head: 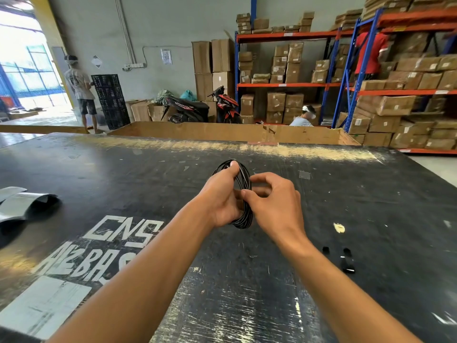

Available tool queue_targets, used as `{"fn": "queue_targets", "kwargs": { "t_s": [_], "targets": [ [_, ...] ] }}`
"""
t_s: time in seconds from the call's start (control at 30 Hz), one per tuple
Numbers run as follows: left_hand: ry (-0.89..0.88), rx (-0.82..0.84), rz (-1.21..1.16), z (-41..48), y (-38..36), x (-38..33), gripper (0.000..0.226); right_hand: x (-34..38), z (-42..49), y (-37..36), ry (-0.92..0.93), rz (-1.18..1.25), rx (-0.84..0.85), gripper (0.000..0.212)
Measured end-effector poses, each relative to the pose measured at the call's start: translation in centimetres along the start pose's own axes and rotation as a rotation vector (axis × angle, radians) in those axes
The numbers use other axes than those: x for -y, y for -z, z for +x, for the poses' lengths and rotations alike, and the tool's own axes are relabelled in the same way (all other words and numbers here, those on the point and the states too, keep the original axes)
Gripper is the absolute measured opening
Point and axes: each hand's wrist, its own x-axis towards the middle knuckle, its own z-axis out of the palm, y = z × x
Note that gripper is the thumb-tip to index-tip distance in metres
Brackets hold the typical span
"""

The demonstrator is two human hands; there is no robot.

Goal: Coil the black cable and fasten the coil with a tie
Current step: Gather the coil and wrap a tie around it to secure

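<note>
The black cable [244,211] is wound into a small round coil, held upright above the dark table [371,194] near its middle. My left hand [221,196] grips the coil from the left, thumb on its top edge and fingers through the loop. My right hand [274,201] pinches the coil's right side between thumb and forefinger. I cannot make out a tie on the coil. Two small black pieces [347,262] lie on the table to the right of my right forearm; whether they are ties I cannot tell.
Grey plastic bags [22,204] lie at the table's left edge. White painted letters [123,230] and a taped patch mark the near left. A large cardboard bin [222,132] stands behind the table. Shelves of boxes, two motorbikes and several people are beyond it.
</note>
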Motion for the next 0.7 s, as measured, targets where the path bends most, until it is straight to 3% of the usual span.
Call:
{"fn": "queue_targets", "kwargs": {
  "t_s": [0.13,0.4,0.53,0.7],
  "targets": [
    [-0.026,0.007,0.015,0.2,-0.1,0.2,0.051,0.0,-0.4,-0.2,0.044,-0.055,-0.033,0.027],
    [-0.052,0.047,0.025,0.4,-0.2,0.1,0.051,0.1,-0.5,-0.3,0.12,-0.057,-0.064,0.013],
    [-0.067,0.05,-0.009,0.2,-0.2,0.3,0.04,0.0,-0.3,0.2,0.149,-0.109,-0.093,0.012],
    [-0.092,0.049,-0.119,0.4,-0.2,0.8,0.033,-0.3,0.1,0.9,0.174,-0.169,-0.015,0.018]
  ]
}}
